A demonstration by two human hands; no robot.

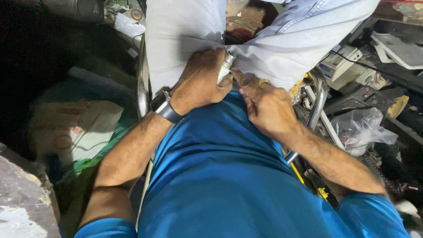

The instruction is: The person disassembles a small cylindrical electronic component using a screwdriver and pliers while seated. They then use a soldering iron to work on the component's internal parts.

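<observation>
Blue shirt [229, 176] fills the foreground; above it, the left hand [200, 83] is clenched around a small white tube [225, 67], steadying it while the right hand's [264, 105] fingers pinch beside it.

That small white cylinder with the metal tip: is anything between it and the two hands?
Nothing visible. The left hand is already wrapped around the white cylinder, and the right hand sits right beside it, fingertips close to its lower end, over the pale trousers.

A cramped repair workshop or storeroom: old electronic units [348, 66], loose cables, a crumpled plastic bag [363, 130] and chrome tubing [318, 99] pile right of the hand [269, 108].
</observation>
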